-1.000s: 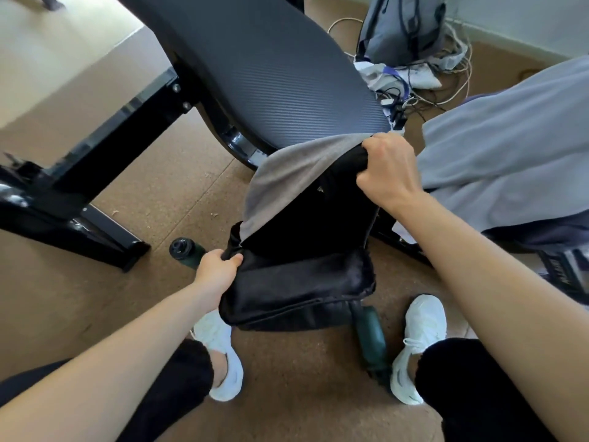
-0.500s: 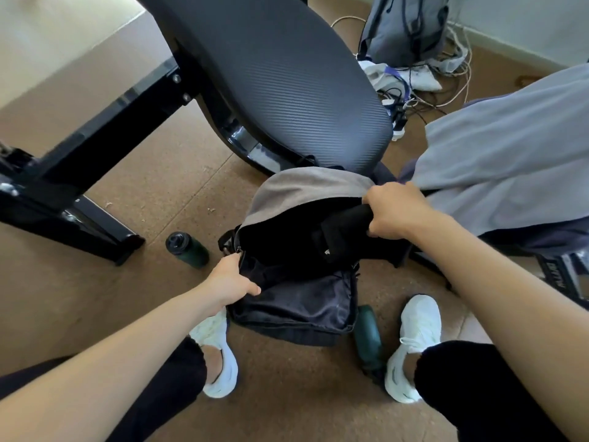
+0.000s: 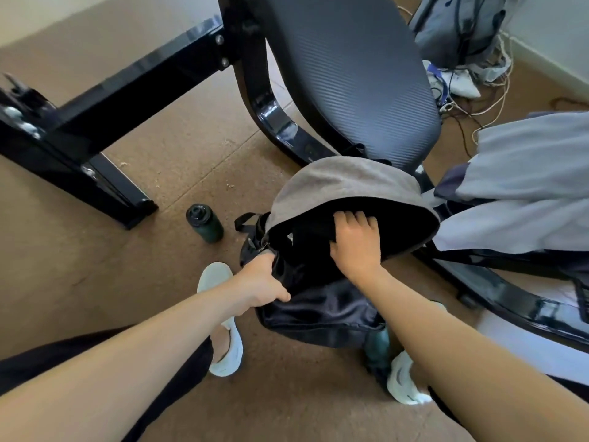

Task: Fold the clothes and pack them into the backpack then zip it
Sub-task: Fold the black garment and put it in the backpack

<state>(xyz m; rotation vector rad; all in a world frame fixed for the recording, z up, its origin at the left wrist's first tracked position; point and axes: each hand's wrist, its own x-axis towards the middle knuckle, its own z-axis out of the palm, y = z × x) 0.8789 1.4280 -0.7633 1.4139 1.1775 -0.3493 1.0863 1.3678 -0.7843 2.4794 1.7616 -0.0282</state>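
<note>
A black backpack (image 3: 322, 309) stands on the floor between my feet, its grey top flap (image 3: 347, 183) thrown back and its mouth wide. My left hand (image 3: 261, 282) grips the left rim of the opening by the zipper. My right hand (image 3: 357, 244) presses flat on a black garment (image 3: 306, 247) that fills the mouth of the bag. A light grey garment (image 3: 526, 186) lies spread on the bench at the right, over a darker one.
A black padded bench seat (image 3: 344, 74) and its black frame (image 3: 105, 122) stand just behind the bag. A dark green bottle (image 3: 205, 223) stands on the brown floor to the left, another green bottle (image 3: 377, 349) by my right shoe. A grey backpack (image 3: 459, 23) and cables lie far right.
The bag has come down from the bench edge to the floor. My right hand has gone from holding the black garment at the rim to pressing it down inside the opening.
</note>
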